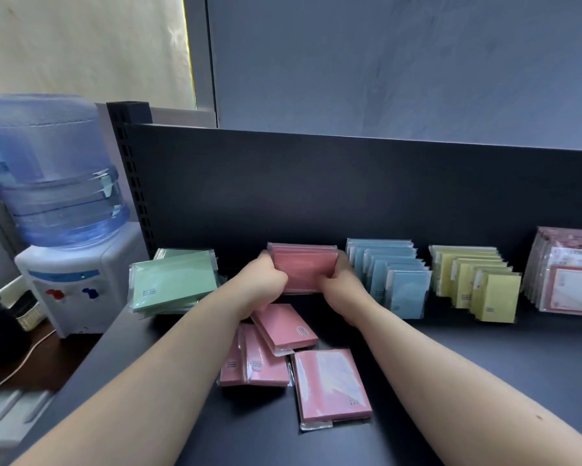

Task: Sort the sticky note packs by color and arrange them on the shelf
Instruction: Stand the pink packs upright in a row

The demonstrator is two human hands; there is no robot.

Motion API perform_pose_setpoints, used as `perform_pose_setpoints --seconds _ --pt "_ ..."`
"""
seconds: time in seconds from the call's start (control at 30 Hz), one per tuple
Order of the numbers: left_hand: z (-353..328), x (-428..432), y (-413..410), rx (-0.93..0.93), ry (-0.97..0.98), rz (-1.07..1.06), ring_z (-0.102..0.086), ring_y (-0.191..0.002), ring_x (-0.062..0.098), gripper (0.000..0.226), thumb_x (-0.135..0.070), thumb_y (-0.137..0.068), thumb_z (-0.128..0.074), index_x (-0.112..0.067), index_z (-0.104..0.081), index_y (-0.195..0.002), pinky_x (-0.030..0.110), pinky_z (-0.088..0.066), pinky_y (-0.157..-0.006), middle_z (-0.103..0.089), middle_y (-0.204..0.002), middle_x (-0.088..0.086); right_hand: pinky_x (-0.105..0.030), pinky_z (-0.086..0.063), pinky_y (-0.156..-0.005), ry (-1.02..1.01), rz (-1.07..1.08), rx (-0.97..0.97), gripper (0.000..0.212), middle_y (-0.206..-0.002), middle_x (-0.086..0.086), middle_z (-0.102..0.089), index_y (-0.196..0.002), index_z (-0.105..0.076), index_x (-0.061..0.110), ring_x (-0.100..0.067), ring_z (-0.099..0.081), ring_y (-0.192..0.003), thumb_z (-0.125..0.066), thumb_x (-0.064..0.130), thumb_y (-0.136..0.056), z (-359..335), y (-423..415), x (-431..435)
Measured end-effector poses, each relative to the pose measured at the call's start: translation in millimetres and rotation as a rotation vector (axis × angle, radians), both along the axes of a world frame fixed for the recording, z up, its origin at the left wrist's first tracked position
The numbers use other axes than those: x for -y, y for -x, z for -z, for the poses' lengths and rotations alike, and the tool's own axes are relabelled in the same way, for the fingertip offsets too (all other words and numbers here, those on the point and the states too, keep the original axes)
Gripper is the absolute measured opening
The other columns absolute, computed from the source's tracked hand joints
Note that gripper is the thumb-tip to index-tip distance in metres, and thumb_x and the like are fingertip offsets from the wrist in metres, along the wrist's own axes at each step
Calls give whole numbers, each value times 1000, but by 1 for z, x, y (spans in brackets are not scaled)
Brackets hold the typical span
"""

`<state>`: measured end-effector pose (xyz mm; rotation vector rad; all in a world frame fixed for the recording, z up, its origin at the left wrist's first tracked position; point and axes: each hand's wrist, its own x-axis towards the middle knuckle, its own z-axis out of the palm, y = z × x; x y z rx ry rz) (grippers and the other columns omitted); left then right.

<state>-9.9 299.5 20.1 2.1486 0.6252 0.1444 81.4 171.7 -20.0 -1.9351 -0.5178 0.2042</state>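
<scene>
Between left hand (pixel 265 281) and right hand (pixel 340 288), pink packs (pixel 303 268) — upright, plastic-wrapped (blurred)

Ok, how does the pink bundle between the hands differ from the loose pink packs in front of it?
Pose: the pink bundle stands upright near the back of the shelf, while the loose pink packs lie flat nearer the front.
Order: the bundle is squared together, while the loose packs are askew and partly overlapping.
Hold: the left hand and right hand hold the bundle's ends; neither holds the loose packs.
Both are pink, in clear wrap.
</scene>
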Motion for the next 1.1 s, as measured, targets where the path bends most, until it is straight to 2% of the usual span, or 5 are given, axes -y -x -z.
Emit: perform_pose_setpoints --seconds 0.13,0.27,0.53,0.83,1.1 --pt "8 0 -5 16 -2 13 -57 -81 24 52 -11 -83 -40 -19 -39 -135 27 -44 -56 -61 -105 10 -6 -37 -70 -47 60 153 50 -107 6 -57 -126 -46 20 -8 -53 -97 -43 -5 -83 7 5 -2" --pt "11 -2 -2 53 -25 44 -57 -103 26 40 -12 -88 -42 -18 -48 -127 37 -48 -91 -61 -118 8 -13 -35 -68 31 112 214 45 -109 -4 -60 -129 -44 11 -15 -54 -90 -46 0 -86 14 4 -4" --pt "-4 -1 13 -42 -186 128 -58 -101 23 42 -10 -85 -40 -15 -53 -125 32 -48 -86 -60 -119 6 -23 -39 -87 93 171 252 59 -126 -11 -55 -146 -27 8 -28 -54 -115 -46 4 -90 12 9 -5" --pt "-10 -2 52 -274 -421 287 -53 -105 19 43 -34 -90 -54 -12 -50 -126 32 -43 -94 -54 -127 3 -9 -1 -106 154 86 379 62 -157 -3 -17 -150 -19 9 -12 -12 -145 -45 4 -94 -3 25 12" --pt "7 -1 63 -189 -414 257 -45 -128 20 73 -52 -84 -62 -11 -39 -139 29 -37 -101 -45 -143 4 -18 -39 -88 483 -258 378 41 -124 -2 -60 -129 -56 16 -15 -57 -108 -58 30 -91 -18 54 21"
